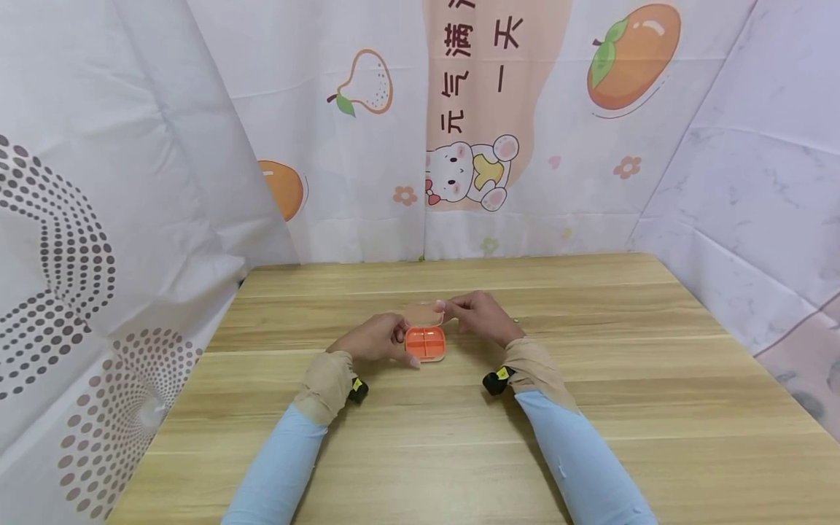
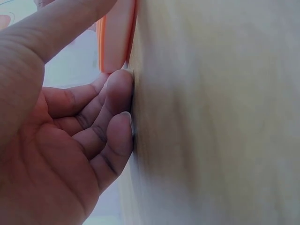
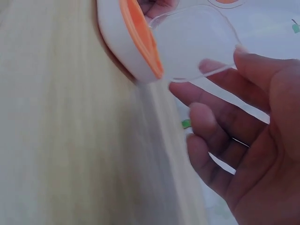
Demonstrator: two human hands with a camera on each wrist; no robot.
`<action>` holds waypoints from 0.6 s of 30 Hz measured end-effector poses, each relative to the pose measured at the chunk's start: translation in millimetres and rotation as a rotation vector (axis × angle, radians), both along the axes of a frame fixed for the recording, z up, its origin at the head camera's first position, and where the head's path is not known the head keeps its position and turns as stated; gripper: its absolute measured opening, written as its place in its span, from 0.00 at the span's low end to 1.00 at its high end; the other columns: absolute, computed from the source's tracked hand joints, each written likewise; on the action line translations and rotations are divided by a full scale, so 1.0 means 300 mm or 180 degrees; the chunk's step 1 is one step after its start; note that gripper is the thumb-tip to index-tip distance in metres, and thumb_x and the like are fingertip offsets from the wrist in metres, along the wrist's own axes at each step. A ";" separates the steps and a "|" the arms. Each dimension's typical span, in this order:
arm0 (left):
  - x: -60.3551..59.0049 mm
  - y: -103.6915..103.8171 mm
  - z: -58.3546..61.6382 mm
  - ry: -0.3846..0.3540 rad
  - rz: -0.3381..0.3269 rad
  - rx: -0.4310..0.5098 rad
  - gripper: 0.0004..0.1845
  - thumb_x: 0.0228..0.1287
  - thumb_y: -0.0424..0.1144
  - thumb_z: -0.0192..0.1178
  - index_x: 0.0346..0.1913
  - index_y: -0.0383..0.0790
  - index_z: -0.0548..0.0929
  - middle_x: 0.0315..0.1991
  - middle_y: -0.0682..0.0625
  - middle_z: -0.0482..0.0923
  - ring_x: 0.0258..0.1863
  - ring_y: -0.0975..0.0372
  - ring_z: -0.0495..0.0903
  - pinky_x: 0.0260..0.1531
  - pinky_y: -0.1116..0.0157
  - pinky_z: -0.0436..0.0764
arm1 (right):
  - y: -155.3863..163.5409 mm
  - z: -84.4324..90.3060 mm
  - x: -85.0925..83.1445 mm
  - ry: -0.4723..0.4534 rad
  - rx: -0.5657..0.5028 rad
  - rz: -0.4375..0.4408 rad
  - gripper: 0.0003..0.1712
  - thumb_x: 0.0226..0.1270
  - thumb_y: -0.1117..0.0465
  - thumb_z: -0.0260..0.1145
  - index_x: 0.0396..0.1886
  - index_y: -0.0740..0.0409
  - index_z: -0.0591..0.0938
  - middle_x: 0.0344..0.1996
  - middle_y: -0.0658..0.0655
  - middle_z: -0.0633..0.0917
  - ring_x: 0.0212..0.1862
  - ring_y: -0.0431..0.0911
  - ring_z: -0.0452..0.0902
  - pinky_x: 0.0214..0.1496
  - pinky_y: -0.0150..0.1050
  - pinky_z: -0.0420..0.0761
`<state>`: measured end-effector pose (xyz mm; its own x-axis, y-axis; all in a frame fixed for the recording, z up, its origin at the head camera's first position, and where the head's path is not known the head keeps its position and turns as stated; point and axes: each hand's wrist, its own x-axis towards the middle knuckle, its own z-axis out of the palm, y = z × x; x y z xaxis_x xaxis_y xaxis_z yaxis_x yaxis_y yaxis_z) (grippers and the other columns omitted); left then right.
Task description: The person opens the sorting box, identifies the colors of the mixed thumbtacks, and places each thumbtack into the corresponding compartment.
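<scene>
Head view: a small orange pill box lies flat near the middle of the wooden table, well clear of every edge; its clear lid is swung up on the far side, so the compartments face upward and the long axis seems to run left to right; the left hand steadies the box's left end, the right hand pinches the lid.

Left wrist view: fingers curled against the tabletop beside the box.

Right wrist view: fingertips holding the transparent lid open.

Judgement: an opening step; next calls for steadying the base.
</scene>
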<state>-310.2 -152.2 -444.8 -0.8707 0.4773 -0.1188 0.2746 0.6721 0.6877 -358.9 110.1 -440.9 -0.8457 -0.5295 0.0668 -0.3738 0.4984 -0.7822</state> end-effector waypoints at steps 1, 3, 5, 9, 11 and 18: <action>0.000 0.001 0.001 -0.0009 0.0007 0.0008 0.31 0.48 0.48 0.84 0.49 0.37 0.79 0.36 0.49 0.76 0.35 0.61 0.73 0.37 0.64 0.75 | 0.004 0.003 -0.003 -0.0005 0.0022 0.0026 0.26 0.77 0.38 0.59 0.50 0.52 0.90 0.39 0.49 0.90 0.28 0.49 0.80 0.36 0.42 0.77; 0.001 0.003 0.006 -0.0016 0.0030 -0.0007 0.30 0.49 0.47 0.83 0.49 0.37 0.80 0.36 0.49 0.77 0.36 0.61 0.73 0.38 0.64 0.75 | 0.015 0.009 -0.009 -0.0013 0.0058 0.0052 0.26 0.78 0.39 0.58 0.50 0.54 0.89 0.39 0.51 0.90 0.30 0.50 0.81 0.37 0.42 0.78; 0.002 0.004 0.008 -0.0017 0.0038 -0.0016 0.29 0.50 0.46 0.83 0.49 0.36 0.80 0.37 0.49 0.77 0.37 0.61 0.73 0.39 0.64 0.75 | 0.027 0.016 -0.013 -0.0027 0.0087 0.0062 0.26 0.79 0.39 0.58 0.51 0.55 0.89 0.39 0.53 0.90 0.32 0.51 0.81 0.38 0.42 0.78; 0.001 0.005 0.009 -0.0040 0.0051 0.0013 0.30 0.51 0.46 0.82 0.51 0.35 0.79 0.38 0.48 0.76 0.37 0.60 0.73 0.39 0.64 0.75 | 0.040 0.030 -0.016 -0.0059 0.0060 0.0128 0.26 0.80 0.41 0.57 0.52 0.57 0.88 0.39 0.56 0.90 0.35 0.55 0.80 0.40 0.44 0.79; 0.001 0.004 0.011 -0.0058 0.0046 0.0043 0.32 0.51 0.47 0.82 0.54 0.34 0.79 0.38 0.48 0.76 0.37 0.60 0.73 0.39 0.63 0.75 | 0.038 0.032 -0.015 -0.0088 0.0024 0.0203 0.25 0.80 0.42 0.58 0.52 0.58 0.88 0.40 0.56 0.90 0.36 0.56 0.81 0.41 0.44 0.81; 0.006 -0.010 0.018 -0.0111 -0.0069 0.0117 0.33 0.50 0.46 0.82 0.54 0.34 0.79 0.38 0.49 0.78 0.37 0.60 0.75 0.40 0.63 0.76 | 0.019 0.022 -0.010 -0.0115 -0.0112 0.0319 0.23 0.80 0.46 0.59 0.53 0.59 0.87 0.40 0.55 0.90 0.36 0.57 0.82 0.41 0.45 0.83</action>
<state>-308.4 -155.3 -439.4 -0.8558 0.5005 -0.1310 0.2642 0.6404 0.7212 -362.0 115.7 -434.3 -0.7908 -0.6094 0.0573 -0.3917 0.4319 -0.8124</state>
